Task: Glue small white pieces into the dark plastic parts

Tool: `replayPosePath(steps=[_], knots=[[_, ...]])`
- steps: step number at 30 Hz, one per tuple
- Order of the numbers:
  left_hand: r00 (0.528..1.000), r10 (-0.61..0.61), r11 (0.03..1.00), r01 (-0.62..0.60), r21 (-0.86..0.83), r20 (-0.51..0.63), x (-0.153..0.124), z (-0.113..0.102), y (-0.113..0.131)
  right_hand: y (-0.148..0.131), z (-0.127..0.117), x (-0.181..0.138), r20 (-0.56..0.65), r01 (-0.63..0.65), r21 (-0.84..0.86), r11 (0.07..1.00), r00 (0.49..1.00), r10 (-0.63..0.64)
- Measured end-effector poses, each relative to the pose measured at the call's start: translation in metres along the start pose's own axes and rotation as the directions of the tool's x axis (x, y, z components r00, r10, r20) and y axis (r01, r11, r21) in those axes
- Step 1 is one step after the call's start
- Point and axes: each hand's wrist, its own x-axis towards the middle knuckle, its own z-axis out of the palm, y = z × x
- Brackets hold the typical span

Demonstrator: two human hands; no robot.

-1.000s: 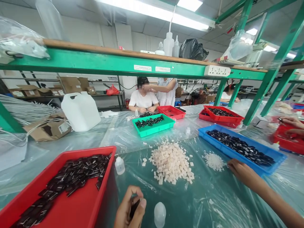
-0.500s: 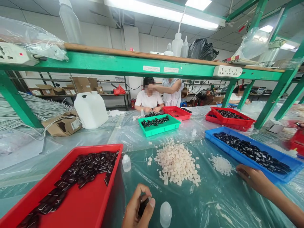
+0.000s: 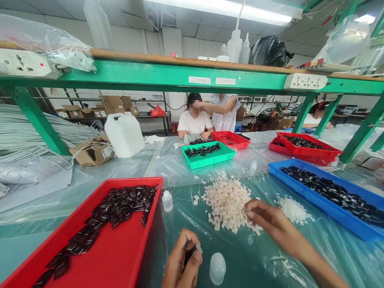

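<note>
- Nearest, at the bottom of the view and the hub of this clock: the left hand, fingers curled around a dark piece, thumb pressing on it. It is likely light, stiff and somewhat slippery; its side edges look the best hold, sparing the glossy face from scuffs. It looks black, though the fingers hide most of it.
- At 3 o'clock, just beside that hand: a translucent, round-topped container, standing on the sheeting.
- At 9 to 10 o'clock: similar black pieces, flat and shiny with pale glints, heaped in a red tray.
- At 2 o'clock: the right hand, thumb and forefinger close together at the pile's edge; whether they pinch anything, I cannot tell.
- At 1 o'clock: the pale pile, small, cream, blocky bits, probably very light and easily scattered; fingertips on opposite sides of one should suit.
- Farther along 2 o'clock: finer white bits.
</note>
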Motion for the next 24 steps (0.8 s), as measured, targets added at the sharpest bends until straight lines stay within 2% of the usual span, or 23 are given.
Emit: replayPosePath(steps=[4, 9, 12, 17, 24], knots=[[0.998, 0.047, 0.999, -0.046, 0.028, -0.043, 0.001, -0.003, -0.002, -0.033, 0.053, 0.023, 0.161, 0.017, 0.200, 0.980, 0.986, -0.050], [0.982, 0.142, 0.988, -0.133, 0.083, -0.122, 0.000, -0.003, -0.004, -0.050, 0.092, 0.027, 0.202, 0.003, 0.334, 0.942, 0.977, -0.075], [0.974, 0.172, 0.984, -0.162, 0.077, -0.149, -0.004, 0.001, -0.003, -0.050, 0.103, 0.018, 0.151, 0.016, 0.349, 0.937, 0.986, -0.073], [0.972, 0.123, 0.990, -0.108, 0.088, -0.198, -0.012, 0.008, -0.001, -0.051, 0.110, 0.006, 0.092, 0.038, 0.340, 0.940, 0.993, -0.074], [0.981, 0.127, 0.991, -0.119, 0.061, -0.147, -0.013, 0.007, 0.000, -0.052, 0.122, 0.002, 0.030, 0.060, 0.352, 0.934, 0.997, -0.075]])
